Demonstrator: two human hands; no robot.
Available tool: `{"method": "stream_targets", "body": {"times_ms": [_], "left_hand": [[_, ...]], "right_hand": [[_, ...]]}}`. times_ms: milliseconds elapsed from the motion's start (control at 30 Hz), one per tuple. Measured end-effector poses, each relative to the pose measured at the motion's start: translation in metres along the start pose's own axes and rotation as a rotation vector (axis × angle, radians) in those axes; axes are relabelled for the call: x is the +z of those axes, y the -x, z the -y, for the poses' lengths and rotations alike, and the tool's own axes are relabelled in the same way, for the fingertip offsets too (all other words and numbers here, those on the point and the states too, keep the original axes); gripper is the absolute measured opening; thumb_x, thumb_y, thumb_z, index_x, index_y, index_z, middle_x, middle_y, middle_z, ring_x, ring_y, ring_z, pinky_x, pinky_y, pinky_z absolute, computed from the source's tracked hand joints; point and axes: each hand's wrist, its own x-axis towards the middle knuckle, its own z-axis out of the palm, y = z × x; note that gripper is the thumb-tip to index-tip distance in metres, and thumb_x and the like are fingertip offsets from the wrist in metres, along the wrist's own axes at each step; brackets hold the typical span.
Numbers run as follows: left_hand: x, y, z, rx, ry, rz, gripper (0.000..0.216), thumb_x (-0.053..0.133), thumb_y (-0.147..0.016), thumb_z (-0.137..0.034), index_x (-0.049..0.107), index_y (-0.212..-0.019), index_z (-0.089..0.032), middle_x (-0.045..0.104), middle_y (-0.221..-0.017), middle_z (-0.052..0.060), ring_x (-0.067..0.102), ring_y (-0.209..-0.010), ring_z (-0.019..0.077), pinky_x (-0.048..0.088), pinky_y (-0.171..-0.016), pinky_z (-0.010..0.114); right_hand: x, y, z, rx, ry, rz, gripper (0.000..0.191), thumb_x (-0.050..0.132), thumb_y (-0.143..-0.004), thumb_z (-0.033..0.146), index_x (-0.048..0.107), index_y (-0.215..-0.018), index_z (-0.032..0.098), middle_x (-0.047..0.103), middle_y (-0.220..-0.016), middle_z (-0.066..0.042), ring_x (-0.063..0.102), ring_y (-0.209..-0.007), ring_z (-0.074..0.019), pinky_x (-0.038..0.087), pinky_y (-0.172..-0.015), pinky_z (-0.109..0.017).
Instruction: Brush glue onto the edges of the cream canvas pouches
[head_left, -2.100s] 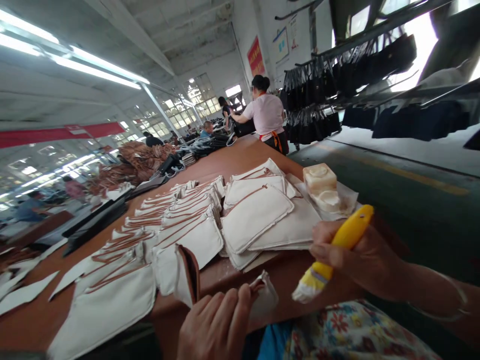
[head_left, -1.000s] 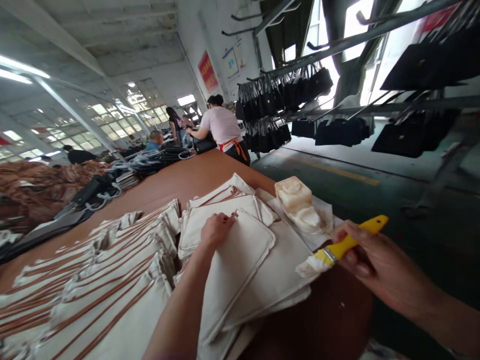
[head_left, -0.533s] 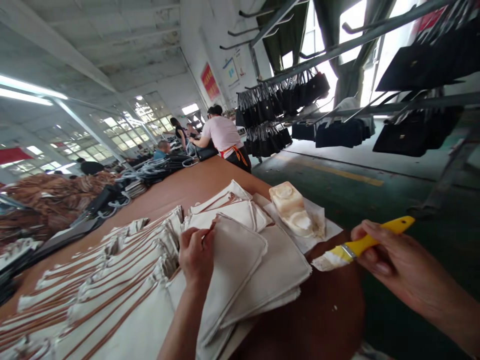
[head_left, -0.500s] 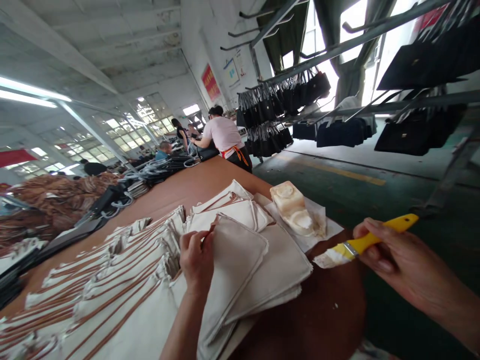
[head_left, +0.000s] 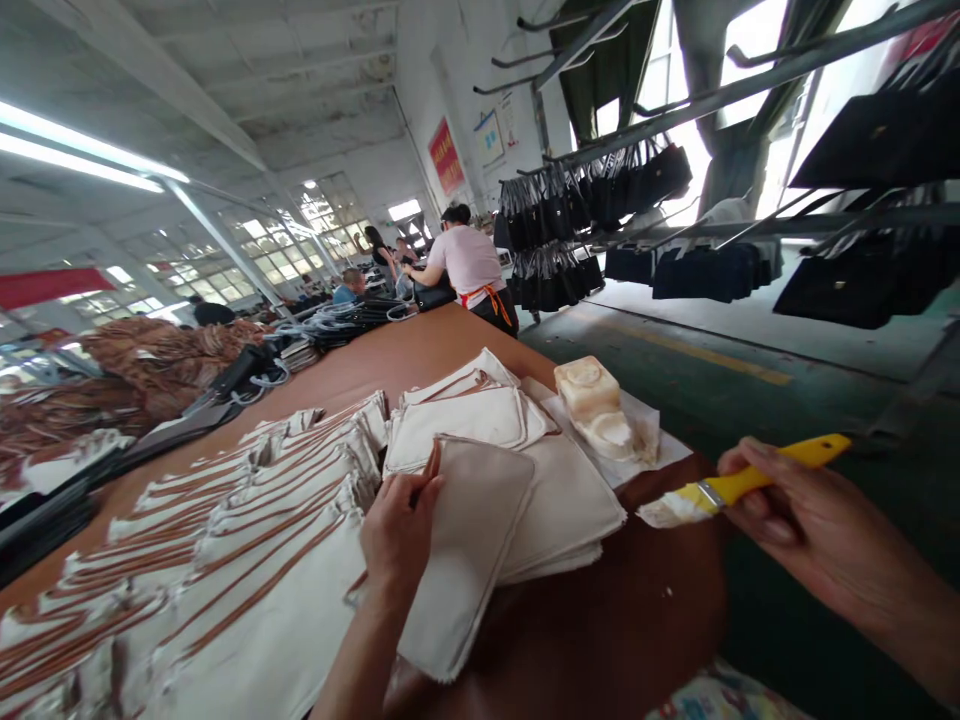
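My left hand (head_left: 401,525) pinches the upper left corner of a pale fabric piece (head_left: 472,540) with stitched edges and a strip of brown trim at that corner. This piece overlaps a loose pile of similar pieces (head_left: 574,500). To its left, pale pieces with brown edging (head_left: 262,560) lie overlapped in long rows. Off the table's right edge, my right hand (head_left: 780,510) grips a brush (head_left: 739,483) with a yellow handle. White paste coats its bristles, which point left toward the pile. A whitish, paste-smeared container (head_left: 592,400) lies beyond the pile on a white sheet (head_left: 651,440).
The brown-topped table (head_left: 375,350) has a rounded near right corner. Black bags (head_left: 551,215) hang from a metal rack (head_left: 660,105) on the right. At the table's far end a person (head_left: 472,260) bends over a black bag. Brown material (head_left: 161,365) is heaped at left.
My left hand has drawn the fabric piece left and away from the pile, and its lower part now hangs clear of the pieces beneath. The brush stays in my right hand. My view has shifted slightly left.
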Motion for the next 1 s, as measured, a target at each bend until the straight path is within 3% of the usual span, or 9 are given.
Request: {"method": "stream_targets", "body": {"times_ms": [133,267,367,467,600,700,867,1000], "left_hand": [[0.026,-0.038,0.007,-0.016,-0.081,0.168,0.027,0.048,-0.088,-0.043,0.065,-0.083,-0.022,0.066,-0.108,0.009,0.063,-0.095,0.0247,0.044,-0.067,0.03],[0.067,-0.084,0.013,-0.039,-0.131,0.402,0.032,0.054,-0.079,-0.048,0.066,-0.074,-0.019,0.07,-0.078,0.012,0.066,-0.071,0.0274,0.039,-0.055,0.03],[0.092,-0.107,0.016,-0.023,-0.15,0.502,0.032,0.059,-0.07,-0.044,0.068,-0.086,-0.017,0.071,-0.082,0.013,0.067,-0.074,0.029,0.039,-0.055,0.029],[0.101,-0.12,0.018,-0.001,-0.148,0.57,0.038,0.063,-0.064,-0.039,0.069,-0.095,-0.017,0.073,-0.086,0.012,0.068,-0.083,0.0301,0.041,-0.059,0.029],[0.085,-0.123,0.018,0.034,-0.11,0.654,0.022,0.061,-0.064,-0.038,0.07,-0.074,-0.021,0.072,-0.071,0.005,0.067,-0.073,0.0252,0.041,-0.058,0.027],[0.063,-0.114,0.008,0.073,-0.082,0.617,0.022,0.058,-0.071,-0.042,0.069,-0.076,-0.024,0.072,-0.074,0.003,0.066,-0.073,0.0243,0.04,-0.059,0.028],[0.028,-0.075,-0.032,0.052,0.227,0.54,0.021,0.055,-0.078,-0.042,0.064,-0.082,-0.023,0.069,-0.071,0.001,0.062,-0.066,0.0203,0.041,-0.057,0.027],[0.011,-0.038,-0.064,-0.068,0.499,0.633,0.023,0.056,-0.079,-0.041,0.064,-0.087,-0.021,0.065,-0.067,-0.001,0.057,-0.06,0.0165,0.043,-0.055,0.025]], "right_hand": [[-0.001,-0.012,-0.003,-0.054,0.003,0.043,0.027,0.071,-0.084,0.041,0.067,-0.08,0.015,0.044,-0.058,0.001,0.034,-0.047,-0.0069,0.031,-0.04,-0.015],[-0.002,-0.046,0.0,-0.213,0.083,0.07,0.025,0.073,-0.082,0.04,0.065,-0.084,0.016,0.05,-0.066,0.001,0.036,-0.05,-0.007,0.025,-0.04,-0.016],[-0.003,-0.087,0.004,-0.373,0.358,0.09,0.027,0.071,-0.082,0.043,0.065,-0.086,0.016,0.055,-0.069,0.0,0.042,-0.052,-0.0087,0.031,-0.044,-0.019],[0.0,-0.131,-0.001,-0.471,0.753,0.192,0.028,0.065,-0.085,0.043,0.068,-0.087,0.015,0.059,-0.068,-0.001,0.049,-0.055,-0.0125,0.038,-0.05,-0.023],[0.006,-0.17,-0.016,-0.533,1.026,0.289,0.022,0.063,-0.083,0.038,0.071,-0.08,0.018,0.066,-0.073,-0.002,0.059,-0.067,-0.0188,0.045,-0.064,-0.028],[0.007,-0.181,-0.021,-0.539,1.044,0.29,0.018,0.063,-0.083,0.035,0.072,-0.08,0.019,0.069,-0.077,-0.002,0.062,-0.072,-0.0206,0.045,-0.069,-0.029],[-0.005,-0.166,-0.018,-0.621,1.047,0.316,0.019,0.058,-0.088,0.033,0.072,-0.089,0.019,0.069,-0.086,-0.004,0.062,-0.078,-0.0209,0.046,-0.072,-0.03],[-0.023,-0.138,-0.016,-0.763,1.131,0.596,0.018,0.058,-0.091,0.031,0.073,-0.096,0.022,0.068,-0.091,-0.006,0.061,-0.084,-0.0216,0.045,-0.079,-0.032]]}}
